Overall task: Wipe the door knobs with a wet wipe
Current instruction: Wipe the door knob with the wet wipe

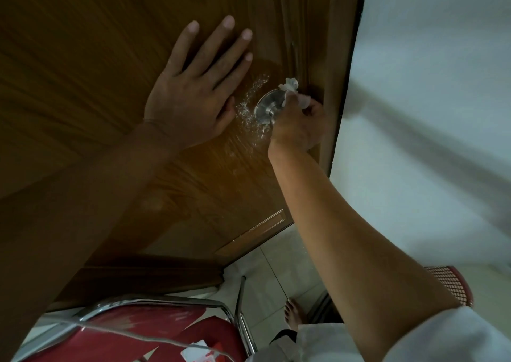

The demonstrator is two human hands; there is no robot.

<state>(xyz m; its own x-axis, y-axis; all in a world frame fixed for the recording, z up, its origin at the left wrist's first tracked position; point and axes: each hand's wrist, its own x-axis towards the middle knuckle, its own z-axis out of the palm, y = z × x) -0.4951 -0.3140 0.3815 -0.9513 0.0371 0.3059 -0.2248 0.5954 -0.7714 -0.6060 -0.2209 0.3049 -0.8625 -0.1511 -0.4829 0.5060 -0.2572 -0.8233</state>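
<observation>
A round silver door knob [267,107] sits on a brown wooden door [110,57], near its right edge. My right hand [297,125] grips a crumpled white wet wipe [290,85] and holds it against the knob's right side, covering part of the knob. My left hand [196,85] lies flat on the door just left of the knob, fingers straight and spread. White specks and smears mark the wood around the knob.
A white wall [428,113] stands right of the door edge. A red chair with a chrome frame [166,323] is below, with a small wipe packet [199,353] on it. A red mesh basket [450,284] sits on the tiled floor near my bare foot [294,313].
</observation>
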